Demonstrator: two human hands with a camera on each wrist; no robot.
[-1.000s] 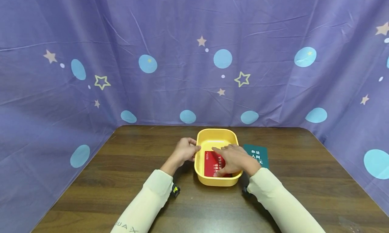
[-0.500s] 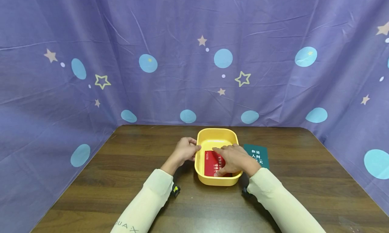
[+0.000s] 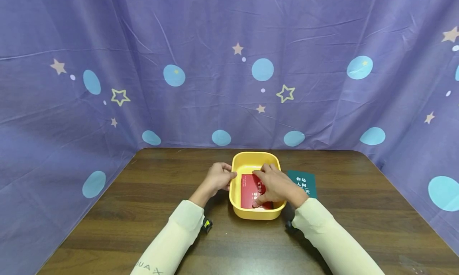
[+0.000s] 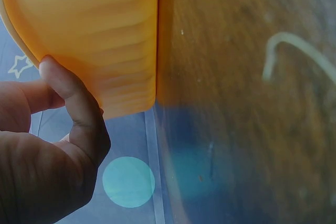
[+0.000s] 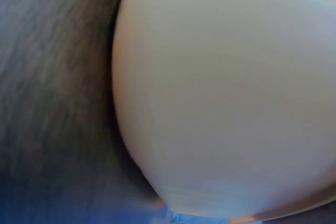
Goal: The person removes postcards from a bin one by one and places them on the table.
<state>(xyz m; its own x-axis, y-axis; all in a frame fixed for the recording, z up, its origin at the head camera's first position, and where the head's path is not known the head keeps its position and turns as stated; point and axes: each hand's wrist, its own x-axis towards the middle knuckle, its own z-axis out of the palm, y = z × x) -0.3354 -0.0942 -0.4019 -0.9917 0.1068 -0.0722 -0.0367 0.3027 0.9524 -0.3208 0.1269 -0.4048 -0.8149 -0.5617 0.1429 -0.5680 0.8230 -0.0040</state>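
A yellow plastic basin (image 3: 256, 215) stands on the table. My left hand (image 3: 216, 176) pinches its left rim; in the left wrist view, the thumb and a finger of the left hand (image 4: 68, 129) meet at the edge of the basin's wall (image 4: 115, 35). Inside lies a red book (image 3: 248, 191) with white characters on its cover. My right hand (image 3: 277, 187) reaches in over the right rim and grips the book, thumb at the near end and curled fingers at the far end. Part of the cover is hidden by that hand. The basin's wall (image 5: 220, 98) fills most of the right wrist view.
A dark green book (image 3: 305, 181) with white characters lies on the table right of the basin, partly behind the right hand. The brown wooden table (image 3: 172, 167) ends at the back against a purple curtain (image 3: 201, 87) with stars and blue dots.
My right hand's fingers have curled in on the red book, and its far edge has shifted up slightly in the head view. My left hand and the basin have stayed put.
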